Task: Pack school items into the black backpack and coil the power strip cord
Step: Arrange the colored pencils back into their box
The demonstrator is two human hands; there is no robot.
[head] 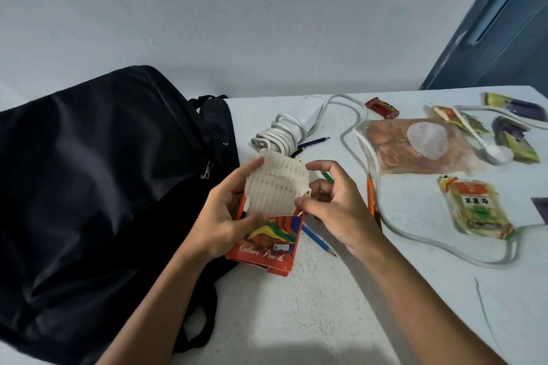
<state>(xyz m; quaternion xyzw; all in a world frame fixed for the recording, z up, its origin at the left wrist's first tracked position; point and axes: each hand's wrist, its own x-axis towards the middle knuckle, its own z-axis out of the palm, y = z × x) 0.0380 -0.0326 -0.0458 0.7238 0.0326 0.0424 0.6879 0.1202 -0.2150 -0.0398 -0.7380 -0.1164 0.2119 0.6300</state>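
Resting on a white counter (296,320), a black backpack (89,187) is seen at the left, its zipper pull facing the middle. Just beside it, a red colour-pencil box (267,243) is held above the counter by both hands. The left hand (225,216) is curled around the box's side, and the right hand (335,204) pinches the pale inner tray (275,187) pulled partly out of the top. Loose pencils (318,240) lie beneath the right hand. Behind the box, the white power strip (305,115) is seen with its cord (415,237) partly coiled, the rest trailing across the counter among snack packets (474,207) at the right.
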